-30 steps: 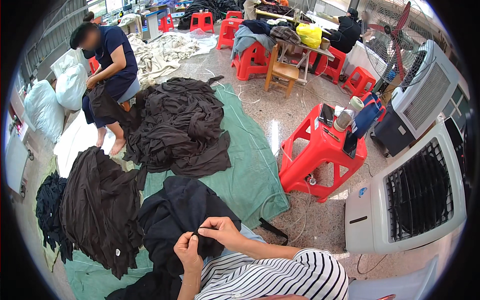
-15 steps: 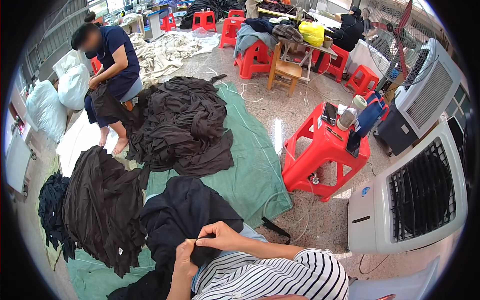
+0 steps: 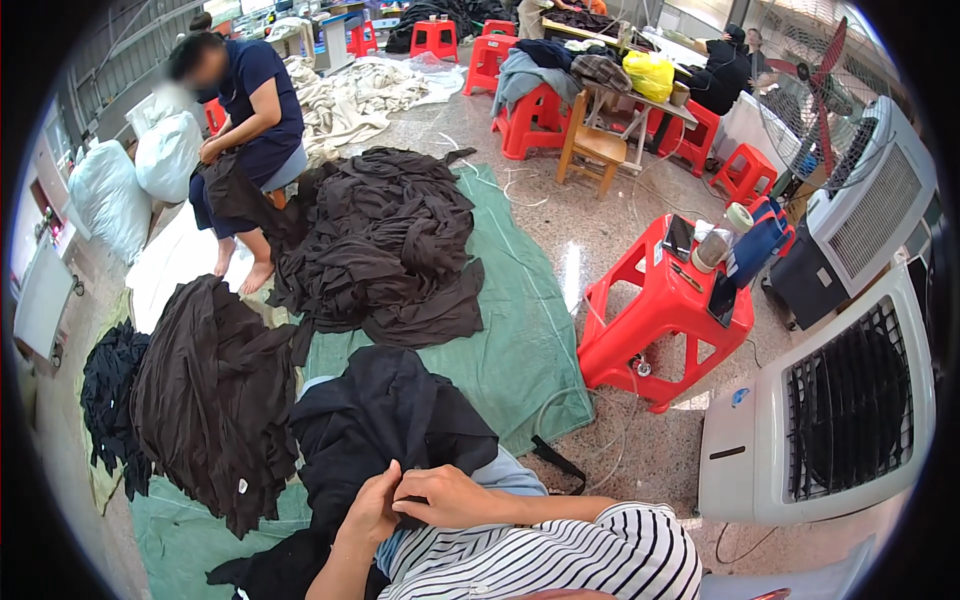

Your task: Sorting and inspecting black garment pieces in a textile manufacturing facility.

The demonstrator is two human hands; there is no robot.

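A black cloth (image 3: 385, 410) lies bunched over my lap, and its folds hang down on the left side. My left hand (image 3: 372, 508) is closed at the near edge of this cloth, thumb pointing up. Right against it, my right hand (image 3: 447, 497) has its fingers curled over, gripping the same edge. The two hands touch at the fingertips. What exactly lies between the fingers is mostly hidden by the hands. To the left rises a heap of dark brown cloth (image 3: 215, 400) with a small white tag on it.
A larger dark brown cloth pile (image 3: 390, 250) lies ahead on a green sheet (image 3: 530, 330). Behind it a person (image 3: 250, 130) sits handling dark cloth. At right are a red stool (image 3: 670, 310) with phones and a bottle, a white air cooler (image 3: 810, 400) and a caged fan (image 3: 815, 90).
My fingers have gone from a raised pinch to a lower, more curled grip, with the right hand folded over beside the left. The whole view has shifted slightly.
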